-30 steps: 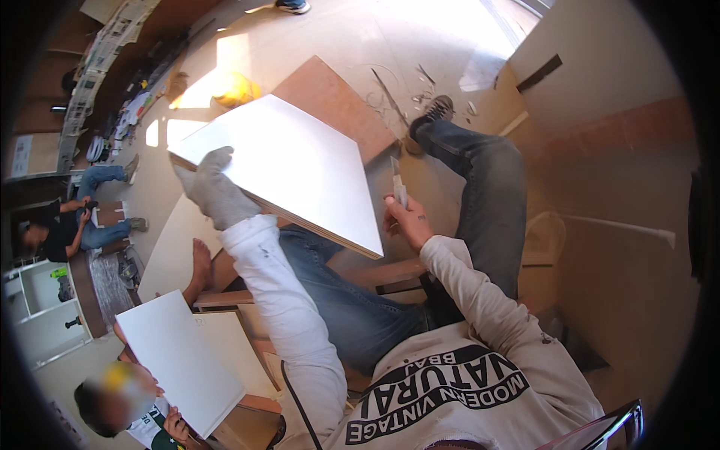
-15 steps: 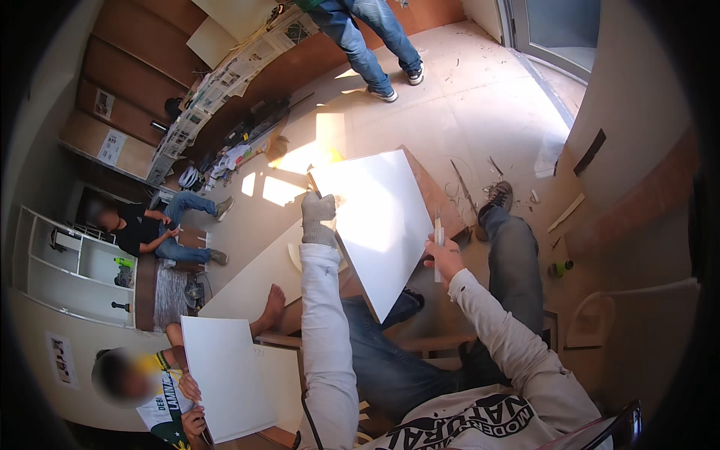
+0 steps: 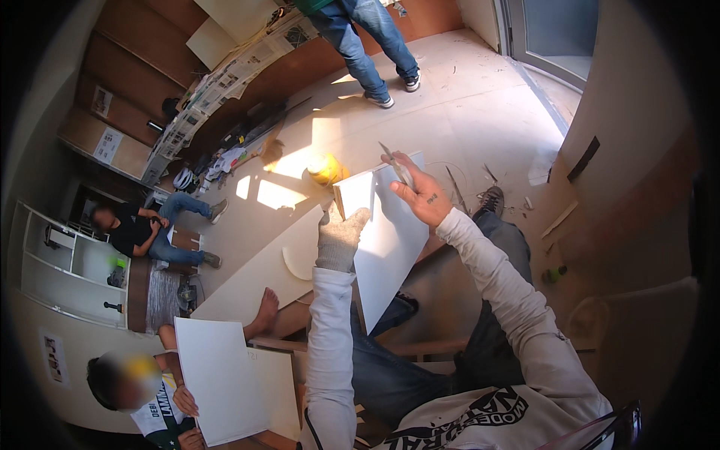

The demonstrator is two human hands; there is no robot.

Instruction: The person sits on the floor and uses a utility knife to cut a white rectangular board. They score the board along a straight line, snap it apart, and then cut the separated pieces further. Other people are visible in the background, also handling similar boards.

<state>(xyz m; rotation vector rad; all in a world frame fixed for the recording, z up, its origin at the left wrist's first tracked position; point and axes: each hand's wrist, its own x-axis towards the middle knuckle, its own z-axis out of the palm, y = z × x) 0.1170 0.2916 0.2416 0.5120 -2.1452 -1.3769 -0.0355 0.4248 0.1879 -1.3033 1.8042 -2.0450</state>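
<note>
A white panel (image 3: pixel 391 247) is tilted up in front of me, with sunlight across its upper part. My left hand (image 3: pixel 339 238), in a grey knitted glove, is closed on the panel's left edge, thumb on the white face. Over the panel's upper right part is my bare right hand (image 3: pixel 421 193). Its fingers are wrapped round a utility knife (image 3: pixel 403 174), whose pointed tip aims up and left. Whether the tip touches the panel I cannot tell.
At lower left a co-worker holds another white panel (image 3: pixel 225 382). Someone sits at far left; another person stands at the top. A yellow container (image 3: pixel 327 169) stands beyond my panel. Scraps (image 3: pixel 517 196) and a green bottle (image 3: pixel 553 274) lie to the right.
My right hand has moved up and left with the knife, from beside the panel's right edge to over its upper part. The panel has turned to a steeper angle, showing a narrower face.
</note>
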